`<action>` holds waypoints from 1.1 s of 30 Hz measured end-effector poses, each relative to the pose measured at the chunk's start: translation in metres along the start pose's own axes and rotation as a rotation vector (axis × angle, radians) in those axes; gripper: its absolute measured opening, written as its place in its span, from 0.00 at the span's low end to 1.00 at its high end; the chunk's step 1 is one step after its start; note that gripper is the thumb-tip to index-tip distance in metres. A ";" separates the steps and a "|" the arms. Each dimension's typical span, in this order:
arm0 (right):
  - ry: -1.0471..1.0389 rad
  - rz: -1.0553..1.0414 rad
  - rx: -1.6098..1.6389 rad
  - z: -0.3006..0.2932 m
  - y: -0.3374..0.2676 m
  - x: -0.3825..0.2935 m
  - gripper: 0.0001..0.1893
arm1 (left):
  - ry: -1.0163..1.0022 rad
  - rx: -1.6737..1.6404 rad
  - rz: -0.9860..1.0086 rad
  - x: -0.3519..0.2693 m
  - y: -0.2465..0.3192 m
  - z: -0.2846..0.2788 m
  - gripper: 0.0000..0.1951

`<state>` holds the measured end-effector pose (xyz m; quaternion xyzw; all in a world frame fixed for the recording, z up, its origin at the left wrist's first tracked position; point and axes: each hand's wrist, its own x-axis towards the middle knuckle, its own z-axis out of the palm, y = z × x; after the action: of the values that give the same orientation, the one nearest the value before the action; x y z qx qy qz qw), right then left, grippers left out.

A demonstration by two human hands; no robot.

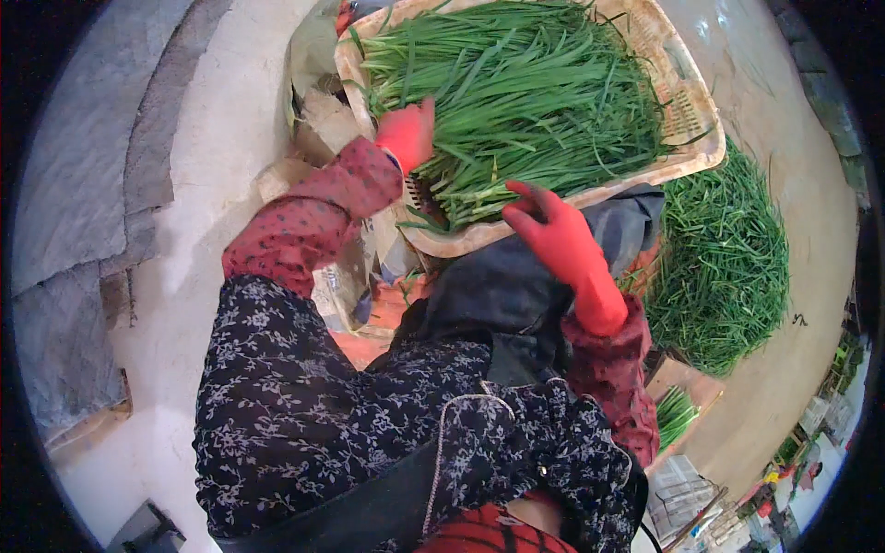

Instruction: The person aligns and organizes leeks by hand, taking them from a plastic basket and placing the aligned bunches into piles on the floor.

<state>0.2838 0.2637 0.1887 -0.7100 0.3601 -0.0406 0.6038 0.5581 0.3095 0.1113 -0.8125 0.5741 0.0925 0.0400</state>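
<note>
A shallow pale plastic crate (484, 238) with slotted walls holds a thick layer of green garlic chives (532, 90), their paler stem ends mostly to the left. My left hand (406, 135), in a red rubber glove, is at the stem ends by the crate's left wall. It is blurred, and whether its fingers grip any stems is unclear. My right hand (553, 231), gloved the same way, hovers at the near rim beside the lowest stems. Its thumb and fingers are spread, with nothing visible between them.
A large heap of loose green leaves (722, 269) lies on the floor right of the crate. Nearer me, a small bundle of cut chives (676, 415) rests on a board (691, 380). Dark cloth (498, 290) covers my lap under the crate. Grey sheets (69, 207) lie at left.
</note>
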 end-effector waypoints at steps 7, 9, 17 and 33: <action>-0.144 0.265 0.873 0.028 0.029 0.075 0.40 | -0.110 -0.113 0.087 0.021 0.014 -0.041 0.12; -0.137 0.309 0.906 0.041 0.051 0.097 0.41 | -0.111 -0.137 0.062 0.018 0.027 -0.034 0.12; -0.123 0.423 1.046 0.059 0.083 0.119 0.43 | -0.063 0.176 -0.068 -0.012 0.039 0.011 0.34; 0.026 0.339 1.338 0.015 0.061 0.057 0.17 | -0.327 -0.487 0.244 -0.066 0.128 -0.071 0.33</action>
<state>0.3048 0.2433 0.1087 -0.1183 0.3707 -0.1675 0.9058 0.4238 0.3152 0.1989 -0.6977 0.6143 0.3607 -0.0756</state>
